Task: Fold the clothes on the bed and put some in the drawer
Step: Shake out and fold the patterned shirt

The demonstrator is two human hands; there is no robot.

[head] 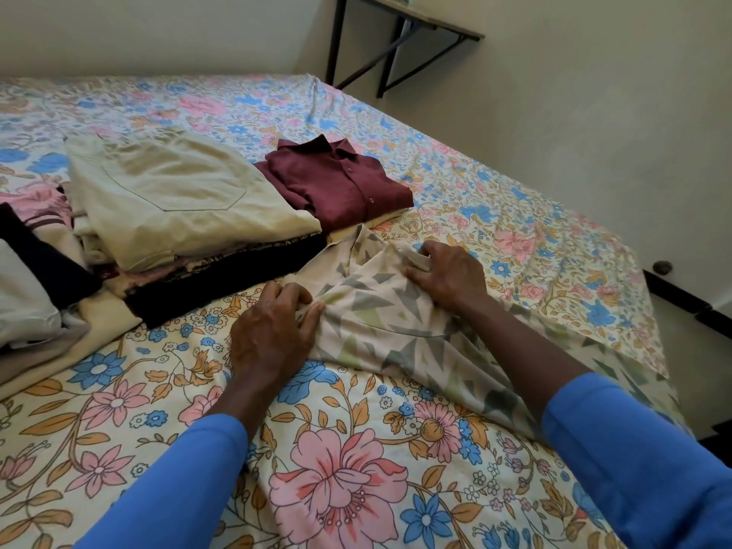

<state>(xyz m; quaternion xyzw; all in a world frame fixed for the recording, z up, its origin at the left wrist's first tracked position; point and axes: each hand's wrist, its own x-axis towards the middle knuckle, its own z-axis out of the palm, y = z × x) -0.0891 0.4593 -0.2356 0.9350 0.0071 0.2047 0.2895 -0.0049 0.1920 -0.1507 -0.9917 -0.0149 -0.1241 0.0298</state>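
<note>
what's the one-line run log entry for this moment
step: folding | left hand: grips cream triangle-print shirt | right hand: grips it near collar | done: folded maroon button shirt beyond it

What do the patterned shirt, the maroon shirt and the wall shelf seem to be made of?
Patterned shirt: thin printed cloth, possibly rayon or polyester; it drapes and bunches. Maroon shirt: matte woven cloth, perhaps cotton; holds crisp folds. Wall shelf: wood-look board on dark, seemingly metal brackets.
</note>
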